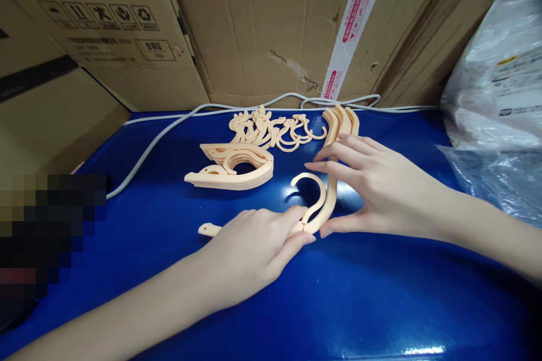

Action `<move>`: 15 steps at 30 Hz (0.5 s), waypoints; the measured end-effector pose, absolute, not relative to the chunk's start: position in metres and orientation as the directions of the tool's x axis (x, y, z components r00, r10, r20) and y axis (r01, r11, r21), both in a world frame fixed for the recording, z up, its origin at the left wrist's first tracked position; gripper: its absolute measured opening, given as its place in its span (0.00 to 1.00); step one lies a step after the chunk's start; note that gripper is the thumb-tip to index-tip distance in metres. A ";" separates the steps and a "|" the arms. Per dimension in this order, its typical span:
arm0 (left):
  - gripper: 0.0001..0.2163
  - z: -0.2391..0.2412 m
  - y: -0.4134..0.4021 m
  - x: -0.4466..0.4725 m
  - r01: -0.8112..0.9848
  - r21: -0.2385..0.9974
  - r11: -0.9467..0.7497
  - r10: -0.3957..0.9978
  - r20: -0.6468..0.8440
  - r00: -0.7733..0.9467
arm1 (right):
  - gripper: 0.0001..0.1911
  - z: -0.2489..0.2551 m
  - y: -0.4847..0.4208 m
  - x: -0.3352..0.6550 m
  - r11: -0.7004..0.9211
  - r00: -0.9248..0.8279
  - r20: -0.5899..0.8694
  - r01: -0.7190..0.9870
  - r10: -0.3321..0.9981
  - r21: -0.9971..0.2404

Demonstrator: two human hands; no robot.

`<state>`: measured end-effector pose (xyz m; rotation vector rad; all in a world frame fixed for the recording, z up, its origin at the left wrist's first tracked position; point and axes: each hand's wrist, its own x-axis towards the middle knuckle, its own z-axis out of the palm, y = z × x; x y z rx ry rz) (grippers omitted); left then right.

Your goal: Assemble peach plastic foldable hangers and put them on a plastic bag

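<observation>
A peach-coloured plastic folding hanger (322, 215) is held low over the blue surface, its curved hook pointing up and left. My left hand (254, 240) pinches it at the centre joint, thumb and index finger closed there. One end of the hanger, with a small hole, sticks out to the left behind that hand. My right hand (372, 183) is round the hanger's right arm, fingers crossing its upper part and thumb low by the outer curve. These fingers are spread and cover part of the arm.
Folded hanger pieces (249, 180) lie stacked left of centre. Behind them is a pile of loose hooks (260, 127). Several curved arms (345, 118) stand beyond my right hand. A white cable (156, 141) runs along cardboard boxes (262, 28). Plastic wrapping (491, 84) sits at right.
</observation>
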<state>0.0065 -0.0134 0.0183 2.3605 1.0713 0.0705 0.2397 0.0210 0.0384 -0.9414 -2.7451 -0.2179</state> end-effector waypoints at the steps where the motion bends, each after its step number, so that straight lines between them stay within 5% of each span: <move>1: 0.12 0.018 -0.013 0.006 0.684 0.501 -0.531 0.715 -0.168 0.678 | 0.42 0.039 0.021 0.240 0.787 -0.768 0.275 0.615 0.579 0.059; 8: 0.12 0.016 -0.011 0.005 0.681 0.539 -0.496 0.734 -0.158 0.660 | 0.18 0.044 0.019 0.240 0.794 -0.761 0.322 0.606 0.564 0.041; 15: 0.12 0.015 -0.010 0.006 0.662 0.503 -0.556 0.714 -0.119 0.690 | 0.16 0.036 0.016 0.237 0.802 -0.776 0.224 0.596 0.590 -0.046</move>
